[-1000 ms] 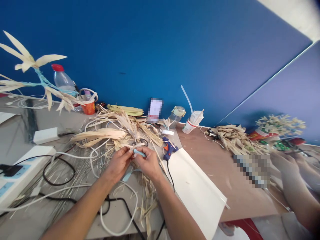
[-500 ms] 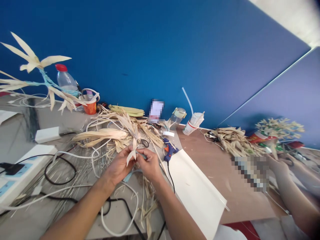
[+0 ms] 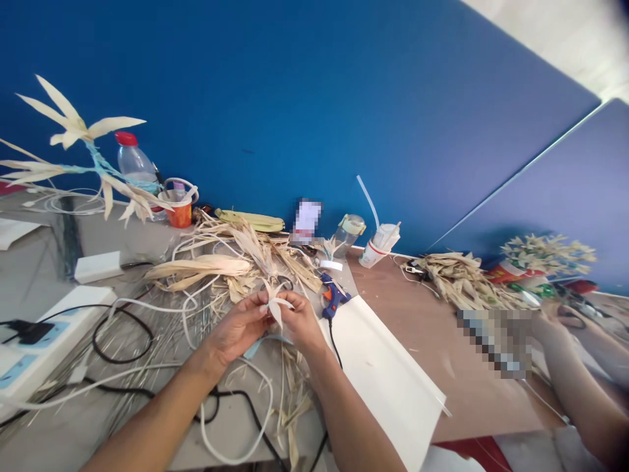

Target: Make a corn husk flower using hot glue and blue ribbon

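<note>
My left hand [image 3: 238,325] and my right hand [image 3: 299,321] meet over the middle of the table, both pinched on a small pale corn-husk flower [image 3: 274,305] with pointed petals. A light blue strip [image 3: 258,343] hangs down from under my hands. Behind them lies a heap of dried corn husks [image 3: 230,262] with scissors partly hidden in it. A blue glue gun [image 3: 333,297] rests just right of my right hand, its black cord running toward me.
A tall husk branch wrapped in blue [image 3: 83,157], a red-capped bottle [image 3: 133,164] and an orange cup [image 3: 179,208] stand at the back left. White power strips [image 3: 46,328] and cables lie left. A white sheet [image 3: 388,373] lies right. Another person's hand [image 3: 553,331] works beside a husk pile [image 3: 462,278].
The husk flower has turned in my fingers, its petals now spread and pointing down and right. The other person's hand has shifted slightly. The view has tipped a little.
</note>
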Available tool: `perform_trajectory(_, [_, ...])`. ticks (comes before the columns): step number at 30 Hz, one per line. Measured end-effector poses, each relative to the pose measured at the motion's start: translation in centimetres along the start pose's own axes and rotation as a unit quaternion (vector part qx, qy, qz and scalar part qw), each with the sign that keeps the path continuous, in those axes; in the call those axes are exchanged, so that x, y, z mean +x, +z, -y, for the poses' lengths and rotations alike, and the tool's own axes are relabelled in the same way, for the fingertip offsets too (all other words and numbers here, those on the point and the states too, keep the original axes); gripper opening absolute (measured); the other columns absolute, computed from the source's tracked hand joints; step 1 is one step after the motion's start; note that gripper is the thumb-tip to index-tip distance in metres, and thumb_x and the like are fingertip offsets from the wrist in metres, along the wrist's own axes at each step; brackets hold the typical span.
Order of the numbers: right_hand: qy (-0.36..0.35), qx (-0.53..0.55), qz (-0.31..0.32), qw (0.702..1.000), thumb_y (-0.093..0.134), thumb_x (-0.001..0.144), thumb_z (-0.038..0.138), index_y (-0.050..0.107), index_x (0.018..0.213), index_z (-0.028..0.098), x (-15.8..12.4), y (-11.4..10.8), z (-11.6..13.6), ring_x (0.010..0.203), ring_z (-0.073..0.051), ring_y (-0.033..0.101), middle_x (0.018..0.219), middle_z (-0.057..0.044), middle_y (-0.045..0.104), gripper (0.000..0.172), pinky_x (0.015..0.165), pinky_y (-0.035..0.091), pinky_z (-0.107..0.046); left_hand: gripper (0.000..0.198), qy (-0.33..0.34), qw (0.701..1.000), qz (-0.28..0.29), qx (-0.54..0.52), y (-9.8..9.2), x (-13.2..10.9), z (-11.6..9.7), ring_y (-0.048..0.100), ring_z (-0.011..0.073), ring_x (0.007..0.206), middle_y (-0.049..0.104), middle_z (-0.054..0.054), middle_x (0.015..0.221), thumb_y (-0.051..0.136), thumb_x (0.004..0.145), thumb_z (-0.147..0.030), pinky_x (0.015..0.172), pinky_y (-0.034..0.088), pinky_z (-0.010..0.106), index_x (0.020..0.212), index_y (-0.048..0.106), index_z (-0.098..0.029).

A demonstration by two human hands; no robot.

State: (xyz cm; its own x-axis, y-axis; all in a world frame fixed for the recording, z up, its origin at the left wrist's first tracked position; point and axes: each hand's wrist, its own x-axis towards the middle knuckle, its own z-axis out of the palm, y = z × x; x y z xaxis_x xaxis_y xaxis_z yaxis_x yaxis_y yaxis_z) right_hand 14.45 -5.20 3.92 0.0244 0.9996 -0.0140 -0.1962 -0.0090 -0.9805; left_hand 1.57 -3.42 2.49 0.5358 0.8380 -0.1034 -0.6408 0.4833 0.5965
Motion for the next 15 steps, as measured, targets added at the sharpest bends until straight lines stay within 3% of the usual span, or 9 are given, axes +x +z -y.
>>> perform_trajectory(10, [-0.087,-0.16,0.014,0.983,0.059,0.066,0.021,0.065,0.067,0.017,0.3,-1.2,0.8,0.057,-0.012,0.052,0.062,0.001,0.062,0.007,0.055,0.042,-0.023,0.019,0.068,0.992,-0.051,0.092,0.2,0.1,-0.5,0.058,0.0128,0.065,0.066,0.003,0.071,0.079,0.062,-0.017,0.064,0.044,0.023,0.078,0.069,-0.014])
perform_trajectory(15, [-0.178,-0.29,0.036,0.94,0.054,0.075,0.015,0.066,0.072,0.018,0.5,-2.0,0.6,0.068,-0.016,0.057,0.071,-0.003,0.065,0.013,0.067,0.044,-0.027,0.023,0.088,0.988,-0.054,0.115,0.1,0.2,-0.8,0.057,0.0138,0.063,0.064,0.003,0.067,0.079,0.064,-0.029,0.062,0.044,0.025,0.078,0.068,-0.014])
